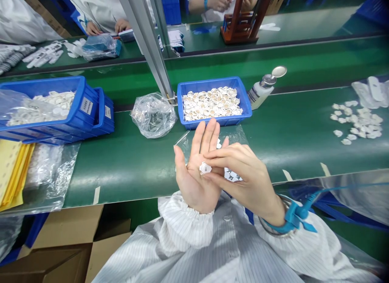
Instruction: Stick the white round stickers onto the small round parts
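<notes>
My left hand [199,173] is palm up with its fingers stretched out, above the front of the green bench. Over that palm, my right hand [244,169] pinches a small white round part [205,168] with little tabs on its edge, between thumb and fingers. A blue wrist strap [293,218] is on my right wrist. Behind my fingertips stands a blue bin [214,121] full of small round white and tan pieces [209,104]. Beneath my hands lies a clear plastic sheet or bag [240,133] with white shapes on dark backing [232,175], partly hidden.
Left are stacked blue bins [69,123] of white parts and yellow envelopes [13,169]. A crumpled clear bag [153,116] lies beside a metal post [152,48]. A dispenser bottle [261,92] and loose white parts [364,123] are right. Co-workers' hands [121,25] show across the bench.
</notes>
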A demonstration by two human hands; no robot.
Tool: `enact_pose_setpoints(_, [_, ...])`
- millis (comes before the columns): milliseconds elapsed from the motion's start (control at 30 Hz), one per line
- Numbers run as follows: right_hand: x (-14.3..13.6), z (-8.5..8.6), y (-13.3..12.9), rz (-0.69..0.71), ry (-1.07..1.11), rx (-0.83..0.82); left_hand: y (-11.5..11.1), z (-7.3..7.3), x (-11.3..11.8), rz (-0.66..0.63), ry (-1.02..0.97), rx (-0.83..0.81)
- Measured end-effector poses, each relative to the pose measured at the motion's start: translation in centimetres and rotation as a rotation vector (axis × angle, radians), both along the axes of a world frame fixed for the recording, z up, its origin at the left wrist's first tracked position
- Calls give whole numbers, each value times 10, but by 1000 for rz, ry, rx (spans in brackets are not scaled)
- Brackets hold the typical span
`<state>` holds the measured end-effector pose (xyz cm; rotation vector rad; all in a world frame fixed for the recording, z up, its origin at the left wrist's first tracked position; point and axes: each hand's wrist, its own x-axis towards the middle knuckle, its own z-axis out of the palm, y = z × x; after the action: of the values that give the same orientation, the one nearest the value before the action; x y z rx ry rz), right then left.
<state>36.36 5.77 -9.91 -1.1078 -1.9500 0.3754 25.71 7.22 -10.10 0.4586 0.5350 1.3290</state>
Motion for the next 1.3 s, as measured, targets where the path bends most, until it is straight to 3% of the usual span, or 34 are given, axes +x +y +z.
enact_pose_setpoints(200, [1, 1, -1, -13, -64, -2, 0, 1, 1, -1, 25, 2])
enact_pose_setpoints(467, [4, -4, 1, -21, 0, -151, 8, -7, 0, -56, -114, -54])
enact_pose_setpoints(633, [-1, -6, -1, -99, -3, -200, 7, -6, 3, -35, -112, -20])
enact_pose_setpoints(833, [7, -5, -3, -137, 318, -385, 8, -11, 5, -17, 35, 19])
enact_pose_setpoints(900, [32, -12, 6, -263, 405, -450, 7, -18, 1, 1, 134, 38])
enact_pose_setpoints(967, [73, -27, 19, -450, 449, -553, 6, -25, -5, 9, 216, 57])
enact_pose_setpoints(1167, [238, -77, 34, -935, 389, -674, 16, -35, -28, 66, 323, 30])
enact_pose_setpoints(1300, [297, -105, 31, -1137, 329, -665, 24, -32, -33, 64, 394, 23])
